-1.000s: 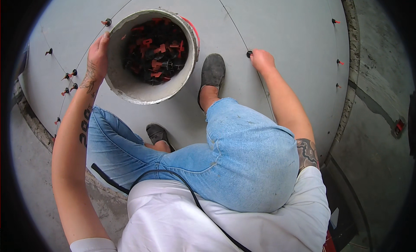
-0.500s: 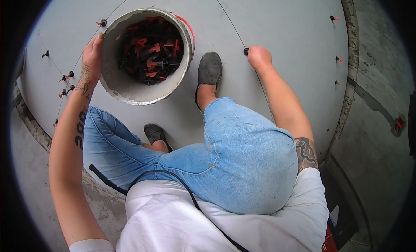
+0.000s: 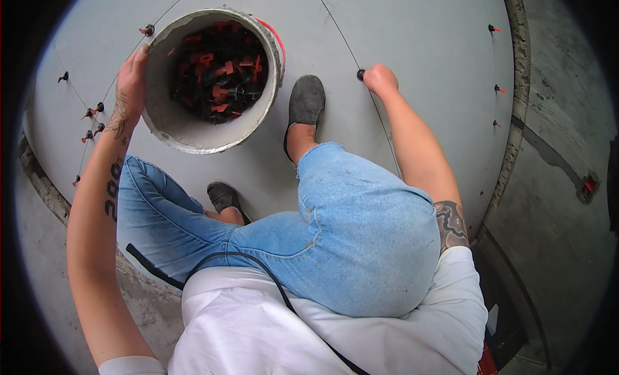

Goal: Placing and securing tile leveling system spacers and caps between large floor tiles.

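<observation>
My left hand grips the left side of a grey, cement-smeared bucket, its fingers reaching up along the rim. Inside the bucket lies a heap of black and red tile levelling clips. Out to the right, my right hand is closed on a black tile levelling clip that stands in the joint between two large grey tiles. The fingertips are partly hidden behind the hand, so the clip's top does not show fully.
More levelling clips stand along the joints at left, and others at right. My dark shoes are on the tiles. A rough edge borders rough concrete floor, where a red and black object lies.
The whole view has shifted slightly, so everything sits a little further left. Both hands keep their places, the left at the bucket and the right at the clip.
</observation>
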Demonstrator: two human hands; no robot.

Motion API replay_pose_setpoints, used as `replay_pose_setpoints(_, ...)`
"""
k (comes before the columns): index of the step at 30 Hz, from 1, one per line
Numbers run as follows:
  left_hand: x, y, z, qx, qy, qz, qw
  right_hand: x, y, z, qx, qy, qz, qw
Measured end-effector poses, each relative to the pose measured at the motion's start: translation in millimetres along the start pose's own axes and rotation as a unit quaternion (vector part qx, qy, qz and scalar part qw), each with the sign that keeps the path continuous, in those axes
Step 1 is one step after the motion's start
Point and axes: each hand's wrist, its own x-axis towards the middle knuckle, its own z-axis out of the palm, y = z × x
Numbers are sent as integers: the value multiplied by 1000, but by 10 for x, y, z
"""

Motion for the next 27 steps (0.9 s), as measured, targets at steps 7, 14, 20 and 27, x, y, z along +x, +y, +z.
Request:
replay_pose_setpoints(7,3,-5,-2,-7,4,-4,1000,139,161,197,508,-156,246,811)
replay_pose_setpoints(14,-1,-11,-29,19,9,-9,1000,-112,92,104,-65,47,-84,993)
replay_pose_setpoints(20,1,26,20,-7,16,-3,1000,-175,29,-138,-196,14,-201,960)
replay_pose_setpoints(27,20,-57,-14,-1,2,8,1000,-201,118,-78,-201,44,-241,948)
